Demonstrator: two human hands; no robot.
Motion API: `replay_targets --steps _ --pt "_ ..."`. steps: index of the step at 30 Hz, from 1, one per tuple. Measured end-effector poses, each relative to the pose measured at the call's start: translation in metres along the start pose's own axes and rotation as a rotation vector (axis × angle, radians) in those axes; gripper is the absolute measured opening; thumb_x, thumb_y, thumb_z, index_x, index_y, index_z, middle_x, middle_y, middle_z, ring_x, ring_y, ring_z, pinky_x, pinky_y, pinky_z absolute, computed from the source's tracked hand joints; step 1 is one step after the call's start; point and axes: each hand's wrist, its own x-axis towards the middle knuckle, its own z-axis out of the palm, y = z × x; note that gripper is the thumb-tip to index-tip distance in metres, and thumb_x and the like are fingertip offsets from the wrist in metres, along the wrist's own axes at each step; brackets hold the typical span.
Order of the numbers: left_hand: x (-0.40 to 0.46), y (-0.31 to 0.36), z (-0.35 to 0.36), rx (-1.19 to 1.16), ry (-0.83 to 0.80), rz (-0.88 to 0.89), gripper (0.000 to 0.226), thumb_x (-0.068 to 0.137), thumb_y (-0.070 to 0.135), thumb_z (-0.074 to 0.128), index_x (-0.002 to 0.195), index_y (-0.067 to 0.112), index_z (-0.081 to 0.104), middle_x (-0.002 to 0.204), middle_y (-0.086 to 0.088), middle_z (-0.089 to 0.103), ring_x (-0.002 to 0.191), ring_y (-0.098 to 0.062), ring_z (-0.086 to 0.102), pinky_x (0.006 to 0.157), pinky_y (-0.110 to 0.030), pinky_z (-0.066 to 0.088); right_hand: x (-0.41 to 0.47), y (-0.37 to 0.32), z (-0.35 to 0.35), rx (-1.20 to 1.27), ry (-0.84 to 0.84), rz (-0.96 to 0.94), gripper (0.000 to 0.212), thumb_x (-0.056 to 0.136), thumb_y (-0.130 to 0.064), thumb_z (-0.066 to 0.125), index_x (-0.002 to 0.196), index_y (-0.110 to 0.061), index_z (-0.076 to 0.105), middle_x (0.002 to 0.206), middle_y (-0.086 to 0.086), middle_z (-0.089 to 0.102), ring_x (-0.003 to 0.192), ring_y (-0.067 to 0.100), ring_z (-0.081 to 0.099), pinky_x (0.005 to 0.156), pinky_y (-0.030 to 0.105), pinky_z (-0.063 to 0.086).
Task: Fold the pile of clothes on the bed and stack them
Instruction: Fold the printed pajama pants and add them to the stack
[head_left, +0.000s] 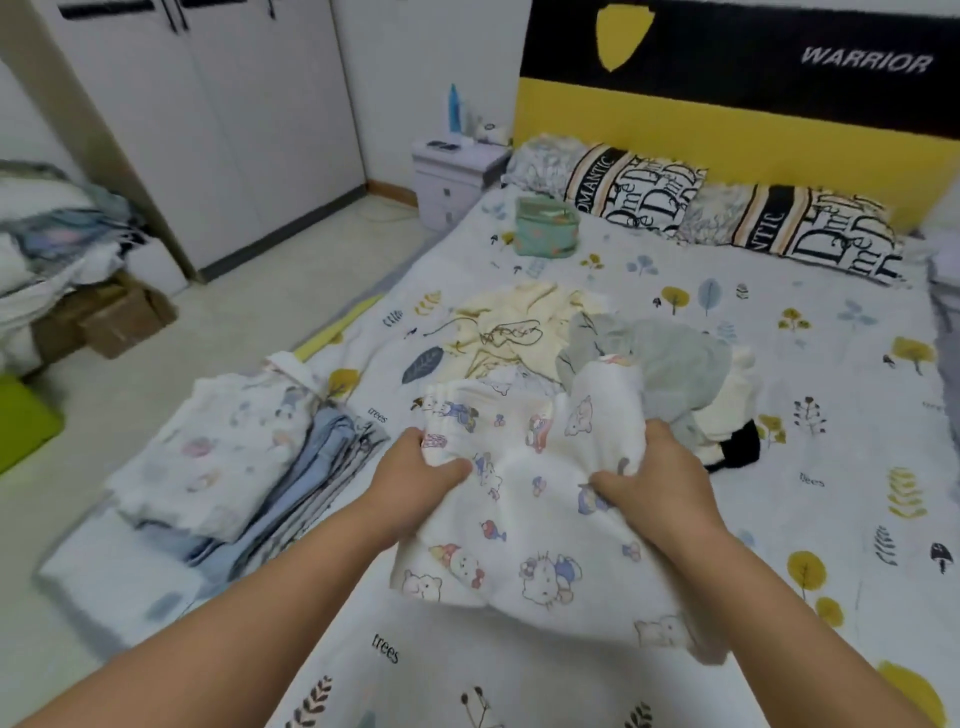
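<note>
Now we hold a white cartoon-print garment (519, 519) above the bed's (779, 649) near edge, left hand (415, 470) and right hand (649, 470) each bunching its soft cloth. Light and floppy, it seems best gripped by hems. Folded stack (234, 467) lies at the left edge.

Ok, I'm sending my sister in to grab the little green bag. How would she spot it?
Start at the yellow and black headboard and drop to the pillows below it. The green bag sits on the bed just in front of the left pillow, on the nightstand side. It is the only boxy, mint-green thing there; the clothes pile lies nearer the foot.
</note>
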Motion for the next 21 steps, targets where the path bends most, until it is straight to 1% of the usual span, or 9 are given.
replay_targets --steps 2,5,8,10,12,14,17,19,21 --pt "-0.007 -0.004 -0.024 -0.04 0.023 -0.029 0.038 0.076 0.028 0.071 0.108 0.019 0.052 0.102 0.002 0.061 0.095 -0.019 0.061 0.083 -0.037 0.052 -0.002 -0.025 0.009 -0.031 -0.025 -0.028 0.038 0.07 -0.02 0.072 0.093 -0.016 0.042 0.078 -0.002 0.053 0.069 0.015 0.049 0.05 0.026 0.031" --pt "-0.01 -0.014 -0.064 -0.101 0.052 -0.026 0.031 0.077 0.024 0.07 0.103 0.024 0.054 0.101 0.004 0.062 0.095 -0.018 0.062 0.081 -0.033 0.051 -0.004 -0.064 0.03 -0.071 -0.052 -0.071 0.039 0.072 -0.022 0.071 0.095 -0.017 0.041 0.076 -0.004 0.052 0.071 0.019 0.051 0.051 0.027 0.031" --pt "-0.007 -0.029 -0.108 -0.121 0.104 -0.024 0.025 0.077 0.023 0.069 0.091 0.029 0.05 0.093 0.008 0.06 0.084 -0.009 0.06 0.065 -0.024 0.048 -0.006 -0.104 0.06 -0.101 -0.075 -0.114 0.038 0.071 -0.023 0.071 0.095 -0.016 0.042 0.076 -0.005 0.052 0.072 0.019 0.052 0.052 0.027 0.033" --pt "-0.001 -0.043 -0.139 -0.114 0.141 -0.039 0.026 0.077 0.024 0.069 0.093 0.027 0.049 0.091 0.01 0.058 0.081 -0.006 0.057 0.059 -0.021 0.044 -0.006 -0.129 0.084 -0.114 -0.094 -0.126 0.039 0.071 -0.025 0.071 0.096 -0.016 0.043 0.079 -0.002 0.055 0.075 0.021 0.055 0.056 0.029 0.036" --pt "0.006 -0.058 -0.171 -0.088 0.177 -0.067 0.03 0.077 0.026 0.07 0.099 0.02 0.05 0.093 0.006 0.059 0.082 -0.009 0.058 0.061 -0.023 0.044 -0.005 -0.156 0.111 -0.123 -0.116 -0.134 0.039 0.071 -0.025 0.071 0.095 -0.016 0.042 0.079 -0.002 0.054 0.076 0.022 0.054 0.056 0.029 0.037" --pt "0.014 -0.073 -0.2 -0.086 0.203 -0.097 0.032 0.077 0.026 0.07 0.101 0.016 0.051 0.094 0.003 0.06 0.085 -0.014 0.059 0.067 -0.028 0.047 -0.003 -0.181 0.138 -0.131 -0.148 -0.145 0.039 0.071 -0.025 0.071 0.096 -0.016 0.042 0.077 -0.004 0.052 0.076 0.021 0.053 0.053 0.028 0.036" --pt "0.027 -0.096 -0.239 -0.105 0.251 -0.128 0.029 0.079 0.025 0.069 0.099 0.015 0.051 0.09 0.005 0.058 0.086 -0.017 0.058 0.071 -0.028 0.044 0.005 -0.215 0.178 -0.145 -0.198 -0.186 0.04 0.072 -0.025 0.071 0.099 -0.016 0.042 0.086 0.001 0.057 0.081 0.024 0.056 0.058 0.029 0.039" --pt "0.035 -0.11 -0.259 -0.129 0.29 -0.144 0.029 0.08 0.024 0.068 0.1 0.017 0.049 0.088 0.007 0.056 0.085 -0.016 0.055 0.072 -0.027 0.042 0.013 -0.236 0.202 -0.161 -0.228 -0.224 0.041 0.073 -0.026 0.072 0.099 -0.017 0.041 0.09 0.003 0.059 0.08 0.023 0.056 0.056 0.029 0.037" --pt "0.043 -0.124 -0.275 -0.162 0.315 -0.164 0.029 0.08 0.023 0.068 0.102 0.016 0.05 0.093 0.004 0.058 0.087 -0.016 0.056 0.074 -0.027 0.042 0.022 -0.254 0.223 -0.185 -0.255 -0.274 0.042 0.074 -0.027 0.072 0.099 -0.017 0.039 0.088 0.003 0.058 0.078 0.023 0.055 0.054 0.029 0.038"
